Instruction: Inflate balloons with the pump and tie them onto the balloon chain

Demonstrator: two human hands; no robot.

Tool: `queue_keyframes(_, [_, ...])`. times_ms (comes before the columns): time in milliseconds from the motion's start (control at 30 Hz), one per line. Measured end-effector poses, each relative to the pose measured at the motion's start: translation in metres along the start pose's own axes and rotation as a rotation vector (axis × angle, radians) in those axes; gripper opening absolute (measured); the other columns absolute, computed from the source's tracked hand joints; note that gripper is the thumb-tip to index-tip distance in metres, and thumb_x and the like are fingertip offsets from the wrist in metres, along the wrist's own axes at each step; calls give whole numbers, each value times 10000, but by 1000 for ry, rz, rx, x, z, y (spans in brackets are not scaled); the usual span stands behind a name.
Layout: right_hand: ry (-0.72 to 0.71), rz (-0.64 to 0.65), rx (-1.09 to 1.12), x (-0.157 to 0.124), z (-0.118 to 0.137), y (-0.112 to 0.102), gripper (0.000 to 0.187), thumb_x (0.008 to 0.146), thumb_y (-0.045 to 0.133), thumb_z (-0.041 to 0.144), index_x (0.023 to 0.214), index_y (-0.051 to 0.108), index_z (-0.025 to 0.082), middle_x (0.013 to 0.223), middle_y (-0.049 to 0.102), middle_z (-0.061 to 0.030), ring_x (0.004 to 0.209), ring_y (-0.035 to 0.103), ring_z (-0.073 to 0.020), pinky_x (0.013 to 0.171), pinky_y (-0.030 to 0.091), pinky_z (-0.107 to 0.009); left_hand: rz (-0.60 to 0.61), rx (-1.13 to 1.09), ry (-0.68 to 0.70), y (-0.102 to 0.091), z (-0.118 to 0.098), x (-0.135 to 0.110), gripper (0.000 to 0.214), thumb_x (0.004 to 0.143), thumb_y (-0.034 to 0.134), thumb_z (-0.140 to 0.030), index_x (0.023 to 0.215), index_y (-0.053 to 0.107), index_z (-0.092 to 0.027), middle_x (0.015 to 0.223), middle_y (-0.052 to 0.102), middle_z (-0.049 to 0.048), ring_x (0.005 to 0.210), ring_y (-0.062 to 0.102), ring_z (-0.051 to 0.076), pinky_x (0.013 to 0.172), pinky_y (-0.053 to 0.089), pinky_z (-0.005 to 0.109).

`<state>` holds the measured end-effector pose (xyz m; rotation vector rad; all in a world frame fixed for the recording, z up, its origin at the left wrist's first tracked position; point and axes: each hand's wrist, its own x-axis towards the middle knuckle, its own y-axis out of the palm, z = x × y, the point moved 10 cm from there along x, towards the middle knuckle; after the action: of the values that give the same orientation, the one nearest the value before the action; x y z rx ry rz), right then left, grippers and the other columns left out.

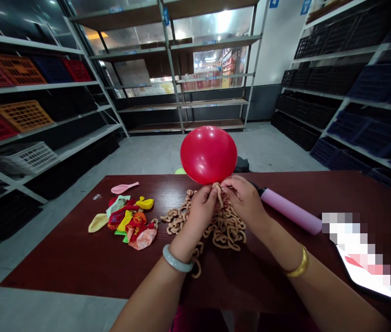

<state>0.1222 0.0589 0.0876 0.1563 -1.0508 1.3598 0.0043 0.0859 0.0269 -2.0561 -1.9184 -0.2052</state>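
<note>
An inflated red balloon [209,154] stands above the far edge of the table, neck down. My left hand [202,205] is closed in a pinch at the balloon's neck, with a tan, rope-like band [219,196] at its fingertips. Opposite it, my right hand [245,200] pinches at the same spot, touching the band and neck. The fingers partly hide the neck. Beneath both hands lies a pile of tan curled bands [228,230]. To the left is a heap of limp balloons [136,223] in several colours.
A pink balloon [125,187] lies flat near the table's [60,263] back left. On the right are a pink cylindrical pump [292,211] and a partly blurred phone-like screen [361,267]. Shelves with crates [24,115] line the sides; a metal rack [212,102] stands behind.
</note>
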Motion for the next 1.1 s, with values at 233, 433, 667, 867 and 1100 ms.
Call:
queue_keyframes(233, [108, -10, 48, -1, -7, -5, 67, 856, 564, 235, 892, 606, 196, 852, 644, -17, 790, 587, -144, 739, 437, -275, -9, 74, 63, -1, -6, 0, 257, 878, 513, -358, 852, 663, -150, 793, 644, 45, 734, 563, 152, 677, 431, 244])
queue_keyframes(433, [85, 21, 5, 1, -2, -2, 86, 843, 581, 265, 793, 591, 196, 823, 611, -29, 774, 564, -154, 682, 436, -271, 5, 39, 30, 0, -4, -1, 236, 861, 528, -322, 887, 688, -151, 783, 651, 38, 715, 561, 148, 677, 429, 241])
queue_keyframes(667, [-48, 69, -94, -2, 12, 4, 153, 909, 440, 203, 832, 571, 190, 868, 608, -54, 830, 558, -176, 768, 422, -312, 25, -214, -82, 4, 7, -2, 267, 854, 546, -384, 842, 664, -145, 697, 586, 7, 634, 506, 120, 607, 414, 224])
queue_keyframes(867, [48, 88, 152, -1, -10, 3, 150, 874, 537, 233, 1004, 609, 211, 953, 657, -34, 866, 600, -154, 761, 455, -284, 33, -21, 22, 2, -5, -2, 246, 861, 537, -350, 812, 669, -149, 725, 620, 20, 664, 519, 129, 645, 414, 230])
queue_keyframes(1100, [202, 136, 324, 1, -27, 7, 67, 777, 652, 265, 814, 686, 219, 818, 683, -3, 785, 618, -149, 731, 467, -290, 74, 91, 82, 5, -5, -2, 240, 867, 521, -320, 797, 676, -151, 714, 625, 24, 650, 526, 131, 621, 408, 229])
